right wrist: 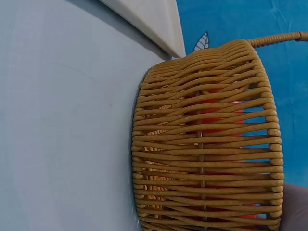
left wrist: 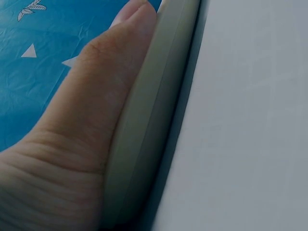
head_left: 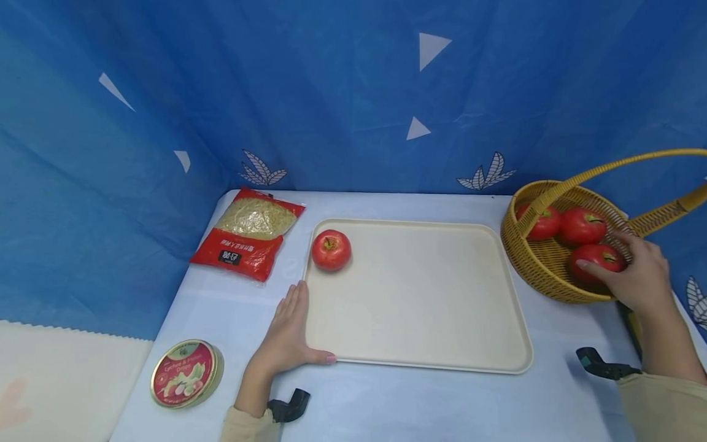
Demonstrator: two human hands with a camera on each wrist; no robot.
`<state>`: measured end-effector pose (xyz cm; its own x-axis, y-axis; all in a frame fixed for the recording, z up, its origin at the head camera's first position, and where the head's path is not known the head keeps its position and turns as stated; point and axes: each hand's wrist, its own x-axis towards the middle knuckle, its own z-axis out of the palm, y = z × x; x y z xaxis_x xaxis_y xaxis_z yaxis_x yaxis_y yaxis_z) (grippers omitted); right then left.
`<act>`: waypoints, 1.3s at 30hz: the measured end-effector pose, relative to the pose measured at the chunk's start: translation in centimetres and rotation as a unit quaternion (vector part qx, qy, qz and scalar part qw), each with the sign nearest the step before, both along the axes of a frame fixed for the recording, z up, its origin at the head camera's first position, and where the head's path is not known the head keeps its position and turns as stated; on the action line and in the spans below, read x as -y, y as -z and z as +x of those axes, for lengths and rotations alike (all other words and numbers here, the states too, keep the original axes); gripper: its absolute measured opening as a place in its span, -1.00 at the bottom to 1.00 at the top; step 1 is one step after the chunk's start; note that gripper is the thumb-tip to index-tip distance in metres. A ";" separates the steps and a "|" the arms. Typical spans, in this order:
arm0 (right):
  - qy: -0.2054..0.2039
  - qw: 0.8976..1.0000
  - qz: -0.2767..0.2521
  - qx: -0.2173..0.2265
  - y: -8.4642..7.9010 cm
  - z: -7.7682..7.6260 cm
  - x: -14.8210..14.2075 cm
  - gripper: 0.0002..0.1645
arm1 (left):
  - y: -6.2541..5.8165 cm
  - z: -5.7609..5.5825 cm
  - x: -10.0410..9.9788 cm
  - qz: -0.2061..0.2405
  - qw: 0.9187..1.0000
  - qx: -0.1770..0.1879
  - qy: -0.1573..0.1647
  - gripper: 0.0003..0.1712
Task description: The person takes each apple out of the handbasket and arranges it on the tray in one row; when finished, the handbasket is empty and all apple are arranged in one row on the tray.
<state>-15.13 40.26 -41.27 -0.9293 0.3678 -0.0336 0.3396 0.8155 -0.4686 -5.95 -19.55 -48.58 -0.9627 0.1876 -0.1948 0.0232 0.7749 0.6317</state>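
Though in basket (head_left: 521, 265), apple (head_left: 547, 226) behind handle (head_left: 542, 201)

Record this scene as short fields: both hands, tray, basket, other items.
Left hand: fingers along the left edge of the cream rectangular tray, thumb at its near edge
Right hand: inside the yellow-brown woven basket, gripping one red round apple
Tray: a single red apple, near the far-left corner
Basket: right of the tray; two more red apples inside
Left of tray: red plastic bag with clear window; round red-labelled tin, nearer the person
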 end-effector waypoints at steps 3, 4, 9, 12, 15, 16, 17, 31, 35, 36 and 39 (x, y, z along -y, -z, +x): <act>-0.003 1.000 0.017 0.023 0.0 -0.3 -0.1 0.16 | 0.0 0.0 0.0 0.000 1.000 -0.001 0.000 0.87; -0.007 0.999 0.024 0.032 0.0 -0.4 -0.2 0.18 | 0.0 0.0 0.0 0.000 1.000 -0.001 0.001 0.87; -0.032 0.997 0.049 0.053 0.0 -0.6 -0.3 0.24 | 0.0 0.0 0.0 -0.001 1.000 0.000 0.002 0.86; -0.040 0.996 0.056 0.050 0.1 -0.7 -0.1 0.26 | -0.1 0.0 0.0 -0.003 1.000 -0.001 0.005 0.86; -0.044 0.996 0.057 0.050 0.2 -0.9 0.2 0.27 | -0.1 0.0 0.0 -0.004 1.000 -0.002 0.005 0.86; -0.047 0.996 0.058 0.050 0.2 -0.9 0.2 0.26 | -0.1 0.0 0.0 -0.003 1.000 -0.002 0.004 0.86; -0.050 0.996 0.059 0.049 0.2 -0.9 0.3 0.26 | -0.1 0.0 0.0 -0.003 1.000 -0.002 0.004 0.86; -0.056 0.994 0.062 0.064 0.4 -1.0 0.3 0.36 | 0.0 0.1 0.0 -0.003 1.000 -0.002 0.002 0.85; -0.070 0.994 0.066 0.059 0.4 -0.9 0.3 0.35 | -0.1 0.1 -0.1 -0.002 1.000 0.000 0.001 0.85; -0.073 0.993 0.067 0.058 0.4 -0.9 0.3 0.34 | -0.1 0.1 -0.1 -0.002 1.000 0.000 0.001 0.85; -0.074 0.993 0.069 0.057 0.3 -0.9 0.4 0.33 | -0.1 0.1 -0.1 -0.003 1.000 0.001 0.000 0.85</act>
<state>-15.98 39.83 -41.61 -0.9665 0.2358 -0.1009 0.2559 0.9141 -0.3146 -5.85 -19.49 -48.43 -0.9621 0.1872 -0.1985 0.0222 0.7787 0.6270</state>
